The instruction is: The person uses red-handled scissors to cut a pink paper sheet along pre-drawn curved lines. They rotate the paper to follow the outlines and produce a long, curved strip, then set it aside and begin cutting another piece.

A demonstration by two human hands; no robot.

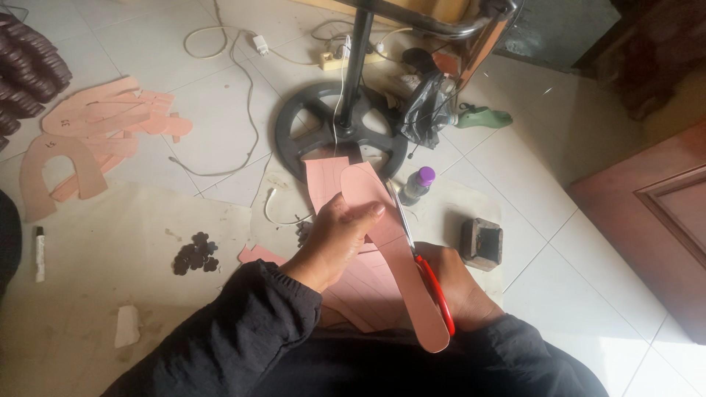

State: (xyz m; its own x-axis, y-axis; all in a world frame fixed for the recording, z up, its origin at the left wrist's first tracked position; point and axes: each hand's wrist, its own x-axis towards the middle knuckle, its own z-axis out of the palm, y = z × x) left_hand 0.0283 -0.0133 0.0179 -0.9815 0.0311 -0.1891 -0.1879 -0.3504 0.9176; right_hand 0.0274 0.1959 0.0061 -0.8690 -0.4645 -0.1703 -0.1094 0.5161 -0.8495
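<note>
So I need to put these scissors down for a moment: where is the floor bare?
Bare tiles lie right of the dark block, toward the wooden door. Crowded: pink cutouts far left, cables and round black base ahead.

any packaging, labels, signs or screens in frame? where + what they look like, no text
No signs or screens.
Small clear plastic bottle with a purple cap: on the tiled floor just right of the scissors' tip, tilted; any label too small to tell.
Crumpled black plastic bag: beside the black wheel-shaped stand base, glossy, bunched.
White marker pen with a black cap: left edge, lying on the pale floor sheet.
</note>
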